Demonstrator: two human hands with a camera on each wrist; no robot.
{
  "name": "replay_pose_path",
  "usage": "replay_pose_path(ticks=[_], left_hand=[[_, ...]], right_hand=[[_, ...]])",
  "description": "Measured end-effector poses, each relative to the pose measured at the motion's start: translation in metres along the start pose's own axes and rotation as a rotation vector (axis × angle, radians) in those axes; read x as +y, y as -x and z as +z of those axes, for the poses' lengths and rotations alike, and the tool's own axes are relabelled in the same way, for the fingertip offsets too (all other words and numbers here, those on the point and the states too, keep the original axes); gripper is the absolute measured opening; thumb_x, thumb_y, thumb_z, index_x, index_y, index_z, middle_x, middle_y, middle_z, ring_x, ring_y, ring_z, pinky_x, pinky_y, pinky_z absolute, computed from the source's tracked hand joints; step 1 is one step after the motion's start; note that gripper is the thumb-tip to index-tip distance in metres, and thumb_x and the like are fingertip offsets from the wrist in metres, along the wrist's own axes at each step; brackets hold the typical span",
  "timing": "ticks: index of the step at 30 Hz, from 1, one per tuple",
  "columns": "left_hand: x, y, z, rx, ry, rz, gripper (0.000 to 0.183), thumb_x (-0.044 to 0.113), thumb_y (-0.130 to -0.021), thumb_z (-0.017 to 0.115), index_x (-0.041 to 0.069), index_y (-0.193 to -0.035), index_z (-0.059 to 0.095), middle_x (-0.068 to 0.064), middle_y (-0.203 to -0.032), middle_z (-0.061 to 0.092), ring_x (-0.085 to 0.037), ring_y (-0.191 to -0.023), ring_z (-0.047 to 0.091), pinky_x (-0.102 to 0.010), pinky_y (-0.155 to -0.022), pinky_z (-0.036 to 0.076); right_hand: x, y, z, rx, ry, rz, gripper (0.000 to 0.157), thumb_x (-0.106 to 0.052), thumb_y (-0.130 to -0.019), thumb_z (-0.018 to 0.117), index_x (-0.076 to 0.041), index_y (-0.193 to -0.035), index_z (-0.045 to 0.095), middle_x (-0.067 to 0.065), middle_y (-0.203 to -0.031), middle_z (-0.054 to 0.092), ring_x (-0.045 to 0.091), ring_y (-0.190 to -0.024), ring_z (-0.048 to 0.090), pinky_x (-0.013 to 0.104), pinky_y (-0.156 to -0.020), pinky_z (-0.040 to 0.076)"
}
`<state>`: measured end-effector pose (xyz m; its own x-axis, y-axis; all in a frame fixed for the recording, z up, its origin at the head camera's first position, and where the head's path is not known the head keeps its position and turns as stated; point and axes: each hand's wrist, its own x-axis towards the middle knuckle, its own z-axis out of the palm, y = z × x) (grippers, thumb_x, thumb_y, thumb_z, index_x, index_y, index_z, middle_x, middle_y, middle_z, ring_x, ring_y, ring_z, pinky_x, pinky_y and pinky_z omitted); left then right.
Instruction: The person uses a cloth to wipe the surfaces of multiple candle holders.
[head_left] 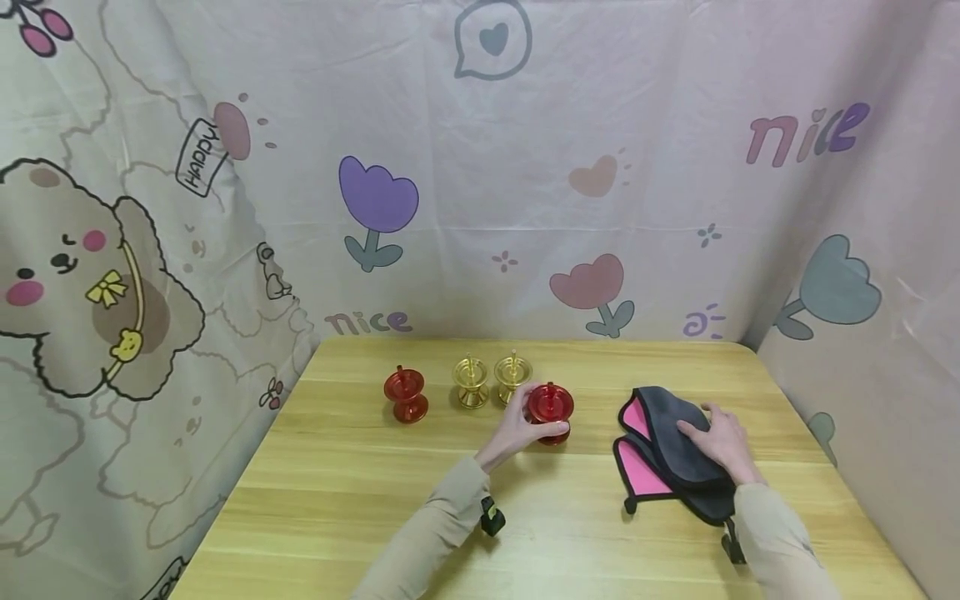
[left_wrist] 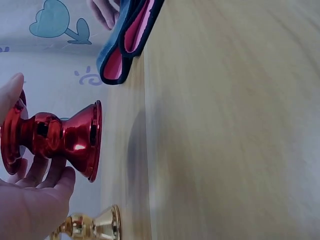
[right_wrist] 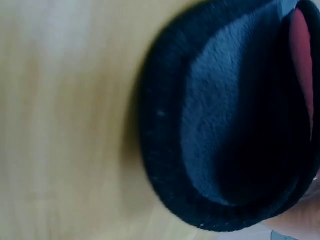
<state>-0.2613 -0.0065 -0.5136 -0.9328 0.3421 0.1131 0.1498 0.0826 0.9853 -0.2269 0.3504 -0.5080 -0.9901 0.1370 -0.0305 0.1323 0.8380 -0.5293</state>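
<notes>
A red metallic candle holder, with a dished top, a small central pin and a flared base, is gripped by my left hand. In the left wrist view, the thumb is at the dish and the fingers curl under the waist; its base stands off the wooden table. My right hand holds a folded cloth, dark grey with a pink side and black edging, thumb on its near face. Up close in the right wrist view, the cloth's rounded dark fold hides most of that hand.
A second red candle holder stands at the back left of the table. Two gold candle holders stand side by side behind my left hand. A printed curtain hangs behind the table and along its sides.
</notes>
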Motion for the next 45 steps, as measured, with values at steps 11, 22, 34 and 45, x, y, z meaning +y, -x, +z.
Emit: replay_pose_path(ticks=[11,22,34,45], left_hand=[[-0.003,0.025,-0.022,0.001,0.049,0.011,0.076,0.012,-0.081,0.084,0.007,-0.142,0.041,-0.017,-0.140,0.056,-0.033,-0.129,0.057,-0.044,-0.111,0.048],[0.001,0.041,-0.045,0.042,0.060,0.003,0.079,0.017,-0.081,0.085,0.006,-0.144,0.040,-0.016,-0.140,0.057,-0.031,-0.128,0.058,-0.042,-0.109,0.049],[0.032,0.054,-0.060,0.057,0.135,0.004,0.077,0.019,-0.086,0.081,0.009,-0.150,0.039,-0.018,-0.142,0.059,-0.029,-0.129,0.059,-0.043,-0.109,0.051],[0.078,0.070,-0.053,-0.086,0.120,0.043,0.075,0.031,-0.085,0.082,0.011,-0.147,0.045,-0.018,-0.135,0.062,-0.026,-0.123,0.064,-0.039,-0.101,0.057]], right_hand=[[0.006,-0.015,-0.008,-0.179,-0.062,0.145,0.075,-0.042,-0.099,0.056,0.026,-0.126,0.041,0.045,-0.119,0.049,0.049,-0.102,0.054,0.055,-0.091,0.052],[-0.006,-0.002,-0.007,-0.110,-0.329,-0.060,0.065,-0.035,-0.101,0.061,0.007,-0.146,0.043,0.032,-0.144,0.049,0.034,-0.121,0.055,0.042,-0.100,0.051],[-0.052,0.027,-0.007,0.068,-0.844,-0.518,0.025,0.011,-0.091,0.063,0.008,-0.115,0.067,-0.018,-0.110,0.072,-0.002,-0.106,0.065,0.010,-0.091,0.050],[-0.090,0.045,0.004,-0.103,-1.138,-0.766,0.032,0.017,-0.094,0.050,0.002,-0.113,0.071,-0.002,-0.121,0.064,0.009,-0.116,0.057,0.017,-0.100,0.048]])
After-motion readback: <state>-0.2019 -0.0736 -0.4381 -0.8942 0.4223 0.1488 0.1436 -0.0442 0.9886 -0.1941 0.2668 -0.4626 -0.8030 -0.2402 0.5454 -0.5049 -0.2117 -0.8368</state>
